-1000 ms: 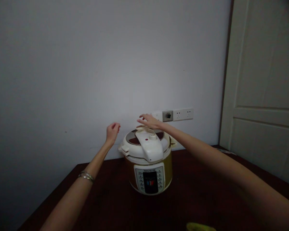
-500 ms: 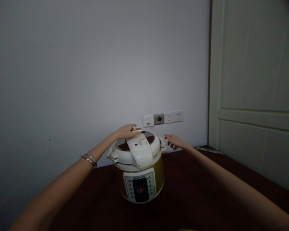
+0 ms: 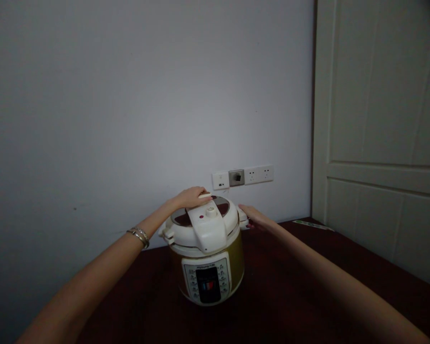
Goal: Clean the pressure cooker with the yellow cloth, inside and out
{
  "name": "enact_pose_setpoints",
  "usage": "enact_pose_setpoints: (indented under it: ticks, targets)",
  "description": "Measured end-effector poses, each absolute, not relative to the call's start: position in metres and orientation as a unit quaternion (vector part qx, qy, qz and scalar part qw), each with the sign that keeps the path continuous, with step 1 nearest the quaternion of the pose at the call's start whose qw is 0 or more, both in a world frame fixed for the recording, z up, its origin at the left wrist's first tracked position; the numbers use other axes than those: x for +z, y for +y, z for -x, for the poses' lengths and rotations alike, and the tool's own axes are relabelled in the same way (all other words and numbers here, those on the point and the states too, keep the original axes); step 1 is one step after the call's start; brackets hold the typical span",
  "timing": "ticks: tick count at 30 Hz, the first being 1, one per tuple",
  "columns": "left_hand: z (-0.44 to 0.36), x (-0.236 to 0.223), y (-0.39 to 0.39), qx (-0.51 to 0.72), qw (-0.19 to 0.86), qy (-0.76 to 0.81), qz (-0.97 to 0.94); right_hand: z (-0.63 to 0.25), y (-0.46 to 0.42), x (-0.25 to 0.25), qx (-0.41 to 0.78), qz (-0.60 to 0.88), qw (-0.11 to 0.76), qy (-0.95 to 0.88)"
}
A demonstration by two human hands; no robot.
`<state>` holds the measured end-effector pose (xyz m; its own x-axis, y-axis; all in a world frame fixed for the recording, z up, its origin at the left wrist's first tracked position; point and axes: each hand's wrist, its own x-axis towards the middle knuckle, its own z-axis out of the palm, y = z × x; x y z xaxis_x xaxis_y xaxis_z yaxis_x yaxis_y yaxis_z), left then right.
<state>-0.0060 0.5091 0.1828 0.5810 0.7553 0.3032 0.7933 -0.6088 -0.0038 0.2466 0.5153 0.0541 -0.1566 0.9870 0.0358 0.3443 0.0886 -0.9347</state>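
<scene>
White plastic caps the pressure cooker (image 3: 232, 260), which stands on the dark reddish tabletop (image 3: 283, 286) close to the pale wall (image 3: 146, 95), its control panel (image 3: 206, 282) facing the wearer. Both of the person's arms reach forward to it, one from each lower corner of the view.

The left forearm slants up and to the right, with silvery bracelets (image 3: 139, 236) just behind the wrist. From there the wrist flattens out, and the left hand (image 3: 193, 197) lies palm down across the top, its fingers closed over the lid handle (image 3: 205, 195) at the rear of the white lid bridge (image 3: 211, 231). The thumb lies along the near side of that handle.

The right forearm rises from the lower right and runs long and nearly straight to the cooker's far right side. There the right hand (image 3: 254, 217) is mostly closed on the side handle (image 3: 242, 218), with the back of the hand upward and the fingers curled beneath; the fingertips are partly hidden, so their exact hold cannot be made out. Wall sockets (image 3: 259, 175) sit above and behind this hand.
</scene>
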Motion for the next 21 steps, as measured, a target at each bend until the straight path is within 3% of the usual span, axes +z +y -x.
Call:
enact_pose_setpoints:
  ticks: [5, 11, 16, 21]
  targets:
    - [0.004, 0.183, 0.506, -0.145, 0.074, -0.437, 0.884, -0.249, 0.513, 0.062, 0.392, 0.553, 0.360, -0.641]
    - [0.000, 0.187, 0.499, -0.145, 0.083, -0.455, 0.875, -0.260, 0.505, 0.102, 0.194, 0.617, 0.347, -0.679]
    - [-0.005, 0.189, 0.498, -0.136, 0.100, -0.474, 0.864, -0.249, 0.490, 0.155, 0.055, 0.569, 0.380, -0.727]
    - [-0.012, 0.195, 0.502, -0.125, 0.145, -0.518, 0.834, -0.212, 0.466, 0.197, 0.026, 0.460, 0.290, -0.839]
